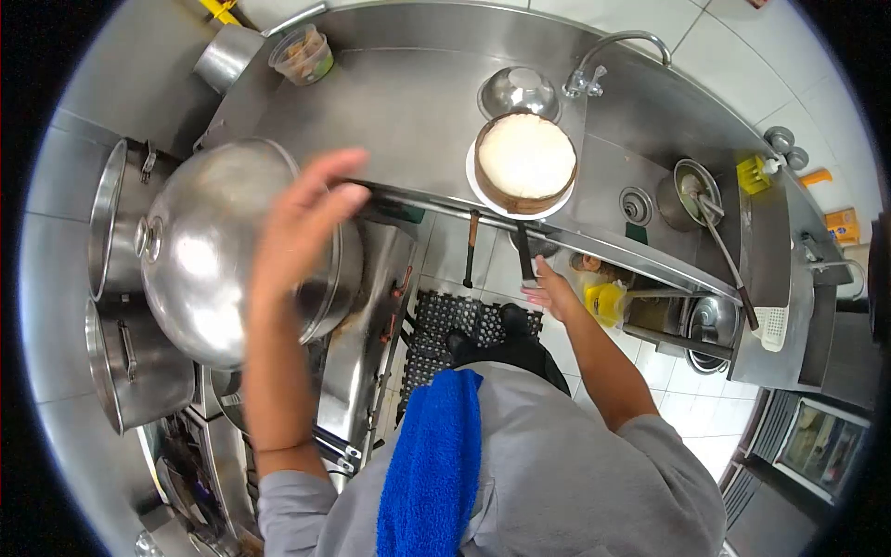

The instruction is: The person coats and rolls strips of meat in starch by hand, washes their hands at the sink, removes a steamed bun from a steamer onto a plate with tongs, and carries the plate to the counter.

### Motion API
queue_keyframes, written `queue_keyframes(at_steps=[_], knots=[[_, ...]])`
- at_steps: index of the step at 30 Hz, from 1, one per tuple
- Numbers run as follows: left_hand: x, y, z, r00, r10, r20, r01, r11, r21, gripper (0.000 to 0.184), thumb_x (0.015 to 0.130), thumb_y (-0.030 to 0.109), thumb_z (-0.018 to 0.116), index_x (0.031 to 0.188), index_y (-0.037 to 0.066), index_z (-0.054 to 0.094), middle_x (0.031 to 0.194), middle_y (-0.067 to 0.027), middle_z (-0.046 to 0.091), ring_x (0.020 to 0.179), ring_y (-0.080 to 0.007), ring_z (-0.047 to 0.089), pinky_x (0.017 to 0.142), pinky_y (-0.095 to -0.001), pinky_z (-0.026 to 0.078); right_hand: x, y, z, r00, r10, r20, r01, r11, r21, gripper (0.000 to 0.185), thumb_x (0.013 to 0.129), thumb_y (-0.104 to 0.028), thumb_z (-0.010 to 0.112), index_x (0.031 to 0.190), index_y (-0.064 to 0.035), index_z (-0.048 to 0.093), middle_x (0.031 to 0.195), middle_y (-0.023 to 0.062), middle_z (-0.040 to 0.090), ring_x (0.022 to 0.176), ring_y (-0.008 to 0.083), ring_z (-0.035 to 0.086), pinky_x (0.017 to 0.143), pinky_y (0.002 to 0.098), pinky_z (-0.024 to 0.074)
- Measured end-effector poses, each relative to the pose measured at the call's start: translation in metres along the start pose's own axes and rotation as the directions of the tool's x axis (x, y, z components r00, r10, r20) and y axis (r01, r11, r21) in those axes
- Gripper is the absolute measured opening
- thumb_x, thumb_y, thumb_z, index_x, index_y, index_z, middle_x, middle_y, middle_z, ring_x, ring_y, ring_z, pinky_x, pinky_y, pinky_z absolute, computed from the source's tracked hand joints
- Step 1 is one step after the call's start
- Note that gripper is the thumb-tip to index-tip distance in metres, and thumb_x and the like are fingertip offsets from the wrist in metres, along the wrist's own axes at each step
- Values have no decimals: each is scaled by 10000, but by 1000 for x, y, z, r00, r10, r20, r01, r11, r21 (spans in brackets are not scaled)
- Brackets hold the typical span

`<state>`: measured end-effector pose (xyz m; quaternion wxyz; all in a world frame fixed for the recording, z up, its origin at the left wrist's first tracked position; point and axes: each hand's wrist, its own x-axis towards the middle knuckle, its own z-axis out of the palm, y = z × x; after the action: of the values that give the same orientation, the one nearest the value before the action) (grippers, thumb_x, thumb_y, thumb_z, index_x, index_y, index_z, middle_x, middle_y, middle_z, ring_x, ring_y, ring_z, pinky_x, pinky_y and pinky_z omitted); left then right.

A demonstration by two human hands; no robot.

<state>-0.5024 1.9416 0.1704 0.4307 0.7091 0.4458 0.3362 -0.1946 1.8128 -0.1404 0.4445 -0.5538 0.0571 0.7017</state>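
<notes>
My left hand (pixel 302 227) is raised in front of a large domed metal lid (pixel 209 251), its fingers stretched out and partly blurred, with nothing visible in them. My right hand (pixel 555 293) is below the counter's front edge, its fingers apart beside the lower end of a black handle (pixel 524 255); whether they touch I cannot tell. Above that handle, a round cake (pixel 526 158) with a white top and brown side sits on a white round plate (pixel 475 186) at the counter's edge. Left of it, a brown-and-black handle (pixel 471 249) sticks out past the edge.
Behind the cake an upturned metal bowl (pixel 518 91) is near the tap (pixel 594 70). A plastic tub (pixel 303 58) stands at the back left. Right of the sink drain (pixel 636 206) is a metal pot (pixel 682 195) with a long-handled utensil. Large pots (pixel 139 362) line the left.
</notes>
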Motion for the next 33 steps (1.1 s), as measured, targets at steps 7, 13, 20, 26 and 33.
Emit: queue_keyframes(at_steps=[7,13,20,26,33], knots=[[36,-134,155,842,-478,250,538,707,-459,454,863,204,613,1252,29,459,1079,-72,573,959,-179,586,820,-313,480,-81,-134,31,560,-801,212,660,276,-699,314,910,-285,491,1058,-40,620,784,71,652,660,145,620,597,277,496],[67,-152,200,799,-591,112,569,681,-461,453,861,87,551,1276,33,379,1001,-95,546,835,-188,607,718,-297,528,51,-213,30,574,-748,332,565,69,-822,302,918,-206,437,1109,-43,605,971,120,644,734,196,645,569,307,522],[78,-161,202,786,-602,145,580,634,-511,432,875,21,456,1295,60,365,1025,-111,578,785,-185,613,663,-313,552,37,-230,36,899,-299,322,437,543,-717,330,890,-149,499,1212,-75,512,1005,85,623,861,195,632,675,328,566],[76,-136,201,783,-516,349,622,666,-412,502,873,85,500,1344,122,332,1045,-56,592,848,-154,607,681,-302,519,-22,-170,-18,867,-363,341,492,727,-478,405,921,-210,501,1260,-23,380,1012,94,580,816,190,628,677,329,572],[72,-66,274,555,-315,770,671,717,-191,592,848,56,557,1390,83,319,1131,-117,581,850,-184,628,632,-317,558,-141,-73,-126,853,-503,140,514,856,-55,515,905,-203,504,1349,-60,286,1088,129,565,829,193,637,656,317,571]])
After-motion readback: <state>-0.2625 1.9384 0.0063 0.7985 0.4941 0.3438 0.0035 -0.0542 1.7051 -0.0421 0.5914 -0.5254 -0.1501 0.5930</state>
